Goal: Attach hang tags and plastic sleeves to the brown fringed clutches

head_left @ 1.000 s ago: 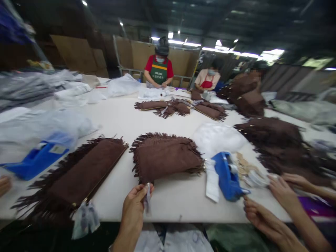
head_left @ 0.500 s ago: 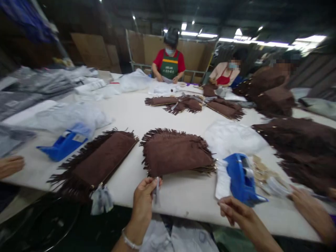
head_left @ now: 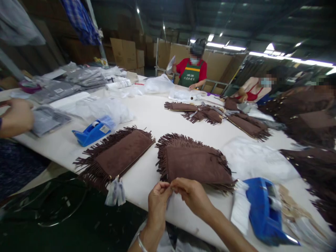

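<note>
My left hand (head_left: pixel 156 203) and my right hand (head_left: pixel 193 196) meet at the near left corner of a dark brown fringed pouch (head_left: pixel 194 162). My left fingers pinch a pale, plastic-wrapped zipper pull (head_left: pixel 170 201), mostly hidden behind them. The fingertips of my right hand press together at the same spot; what they hold is too small to make out. To the left lies a second fringed pouch (head_left: pixel 126 152), its wrapped pull (head_left: pixel 115 192) hanging over the table edge.
Blue tape dispensers stand at right (head_left: pixel 265 210) and left (head_left: pixel 93 131). A white stack (head_left: pixel 240 206) lies beside the right one. More brown pouches (head_left: pixel 202 112) and plastic bags (head_left: pixel 259 159) lie farther back. A co-worker's hand (head_left: pixel 17 117) is at far left; other people work across the table.
My right hand has moved left from beside the right tape dispenser to meet my left hand. The view has turned left. The co-worker across now holds up a plastic bag.
</note>
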Demonstrator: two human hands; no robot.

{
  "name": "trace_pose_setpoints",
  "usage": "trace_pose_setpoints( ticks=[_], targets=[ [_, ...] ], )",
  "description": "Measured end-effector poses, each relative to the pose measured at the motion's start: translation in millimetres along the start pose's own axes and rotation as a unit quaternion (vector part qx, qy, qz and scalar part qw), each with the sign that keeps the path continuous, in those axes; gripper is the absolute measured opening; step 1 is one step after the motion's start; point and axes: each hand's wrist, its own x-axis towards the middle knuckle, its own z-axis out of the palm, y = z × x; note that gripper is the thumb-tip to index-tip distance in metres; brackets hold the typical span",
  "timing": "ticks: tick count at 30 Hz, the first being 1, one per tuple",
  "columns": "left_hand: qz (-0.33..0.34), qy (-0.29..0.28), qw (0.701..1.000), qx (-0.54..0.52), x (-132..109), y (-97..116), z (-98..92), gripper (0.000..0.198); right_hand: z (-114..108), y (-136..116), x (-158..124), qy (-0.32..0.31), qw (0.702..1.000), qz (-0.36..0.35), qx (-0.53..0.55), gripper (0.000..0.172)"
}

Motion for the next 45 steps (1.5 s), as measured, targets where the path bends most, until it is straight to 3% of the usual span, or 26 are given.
trace_pose_setpoints(
  ticks=[10, 18, 24, 28, 32, 37, 43, 45],
  targets=[
    [-0.031, -0.028, 0.998, -0.052, -4, 0, -6.4, 0.022, -2, -18, 10, -0.036, 0.982, 0.061, -0.177, 0.024],
    [-0.059, -0.028, 0.996, -0.067, -14, 13, 2.2, 0.030, -11, -29, 15, -0.071, 0.963, 0.027, -0.257, 0.022],
    [-0.064, 0.006, 0.995, -0.075, -7, 0, 0.2, 0.024, -10, -25, 19, -0.085, 0.961, 0.012, -0.263, 0.035],
    [-0.070, -0.020, 0.991, -0.109, -8, -6, -2.0, 0.022, -8, -18, 14, -0.058, 0.979, 0.060, -0.186, 0.028],
    [-0.066, -0.002, 0.991, -0.118, -7, -8, 0.9, 0.020, -2, -15, 5, -0.027, 0.988, 0.078, -0.130, 0.030],
    [-0.077, 0.032, 0.987, -0.136, -5, -11, 2.7, 0.024, 19, -12, -4, 0.061, 0.982, 0.118, -0.138, 0.021],
    [-0.077, 0.053, 0.986, -0.137, -5, -16, 0.5, 0.030, 41, -5, -15, 0.156, 0.968, 0.185, -0.069, 0.003],
    [-0.070, 0.054, 0.987, -0.135, -4, -17, 0.1, 0.038, 46, -3, -20, 0.171, 0.965, 0.190, -0.057, 0.009]
  ],
)
